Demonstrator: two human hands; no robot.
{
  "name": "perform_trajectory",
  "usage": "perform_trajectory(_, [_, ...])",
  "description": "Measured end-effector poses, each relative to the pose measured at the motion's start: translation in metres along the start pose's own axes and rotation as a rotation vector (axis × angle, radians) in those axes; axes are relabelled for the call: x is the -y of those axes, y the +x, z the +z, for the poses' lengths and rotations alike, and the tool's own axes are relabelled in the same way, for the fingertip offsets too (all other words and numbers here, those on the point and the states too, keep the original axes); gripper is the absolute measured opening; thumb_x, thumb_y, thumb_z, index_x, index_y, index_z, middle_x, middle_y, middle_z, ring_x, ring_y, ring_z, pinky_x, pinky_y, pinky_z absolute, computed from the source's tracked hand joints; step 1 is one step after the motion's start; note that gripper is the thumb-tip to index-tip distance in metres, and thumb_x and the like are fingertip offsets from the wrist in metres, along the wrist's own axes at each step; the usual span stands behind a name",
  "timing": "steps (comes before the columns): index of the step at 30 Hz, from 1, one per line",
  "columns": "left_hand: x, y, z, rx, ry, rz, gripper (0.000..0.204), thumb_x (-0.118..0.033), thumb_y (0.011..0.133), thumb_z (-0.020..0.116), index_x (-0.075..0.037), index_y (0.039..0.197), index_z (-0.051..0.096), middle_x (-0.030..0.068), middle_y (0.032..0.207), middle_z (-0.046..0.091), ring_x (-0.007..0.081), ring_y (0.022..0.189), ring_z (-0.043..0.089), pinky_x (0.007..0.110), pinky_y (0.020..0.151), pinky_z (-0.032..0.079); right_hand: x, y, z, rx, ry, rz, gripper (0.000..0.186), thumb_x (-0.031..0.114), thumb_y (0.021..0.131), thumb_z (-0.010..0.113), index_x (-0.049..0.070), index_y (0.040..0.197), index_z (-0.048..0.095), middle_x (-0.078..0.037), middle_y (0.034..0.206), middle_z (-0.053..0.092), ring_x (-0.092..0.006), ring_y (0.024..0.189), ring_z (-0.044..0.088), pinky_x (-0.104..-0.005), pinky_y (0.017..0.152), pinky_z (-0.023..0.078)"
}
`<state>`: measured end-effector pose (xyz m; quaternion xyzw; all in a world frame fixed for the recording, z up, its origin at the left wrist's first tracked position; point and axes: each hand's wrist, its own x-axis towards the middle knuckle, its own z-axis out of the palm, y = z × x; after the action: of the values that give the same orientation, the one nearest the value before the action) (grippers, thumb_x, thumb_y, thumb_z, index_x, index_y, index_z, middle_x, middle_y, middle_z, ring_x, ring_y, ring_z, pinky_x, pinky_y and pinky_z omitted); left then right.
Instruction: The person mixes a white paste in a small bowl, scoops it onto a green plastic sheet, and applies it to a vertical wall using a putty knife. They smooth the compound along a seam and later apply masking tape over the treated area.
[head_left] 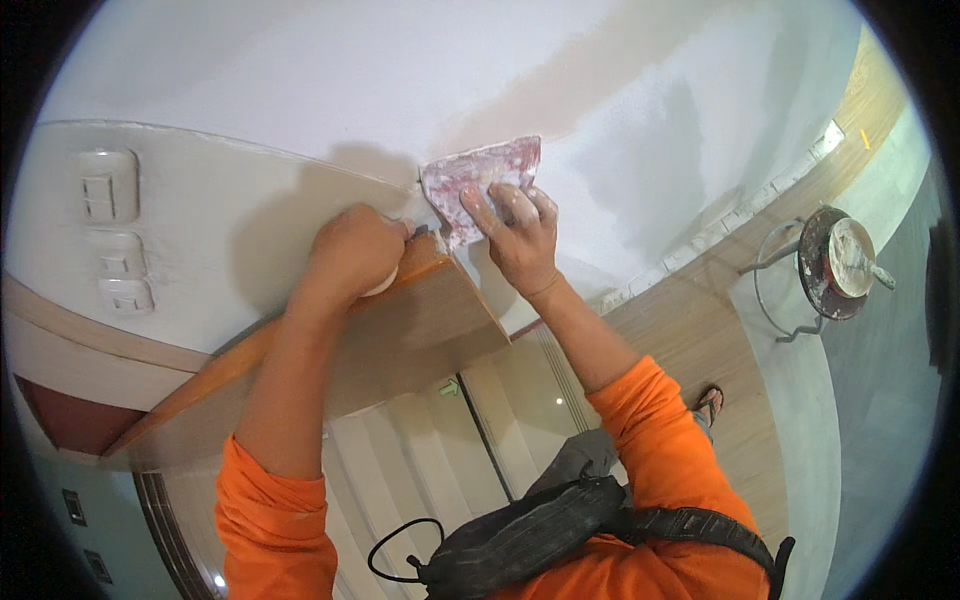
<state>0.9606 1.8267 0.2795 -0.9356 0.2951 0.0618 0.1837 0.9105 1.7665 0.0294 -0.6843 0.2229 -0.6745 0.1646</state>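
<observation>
My right hand grips a flat reddish putty spreader smeared with white filler, holding it against the white wall beside the corner of a wooden ledge. White filler also marks my right fingers. Just left of it, my left hand is closed above the wooden ledge, close to the wall. A small grey tip pokes out by its thumb, and a pale rounded edge shows under the palm. What the left fingers hold is mostly hidden.
Switch plates are on the wall at left. Steps lie below the ledge. At right, a round pan with a handled tool stands on a metal stand. A black bag hangs at my front.
</observation>
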Motion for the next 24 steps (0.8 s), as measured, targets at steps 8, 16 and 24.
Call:
perform_trajectory(8, [0.012,0.0,-0.004,0.058,-0.017,0.074,0.051,-0.037,0.096,0.062,0.012,0.101,0.073,0.0356,0.109,0.069,0.0499,0.105,0.068,0.051,0.097,0.051,-0.029,-0.022,-0.034,0.269,0.016,-0.221,0.064,0.009,0.081,0.07,0.027,0.142,0.065,0.0,0.126,0.058,-0.021,0.11,0.053,-0.0355,0.094,0.047])
perform_trajectory(16, [0.005,-0.001,-0.004,0.04,-0.02,0.022,0.051,-0.038,0.095,0.062,0.012,0.1,0.074,0.0357,0.111,0.069,0.049,0.107,0.068,0.051,0.097,0.051,-0.017,0.006,-0.029,-0.017,0.087,0.007,0.06,0.001,0.084,0.069,0.025,0.139,0.068,-0.004,0.116,0.064,-0.0218,0.102,0.06,-0.0323,0.09,0.045])
perform_trajectory(24, [0.002,-0.007,-0.004,0.042,0.007,0.008,0.051,-0.038,0.095,0.06,0.011,0.104,0.073,0.0352,0.114,0.068,0.0489,0.109,0.067,0.051,0.099,0.051,-0.031,-0.021,-0.016,0.312,-0.031,-0.336,0.06,0.016,0.087,0.07,0.034,0.143,0.063,0.002,0.132,0.052,-0.0198,0.109,0.05,-0.0355,0.095,0.047])
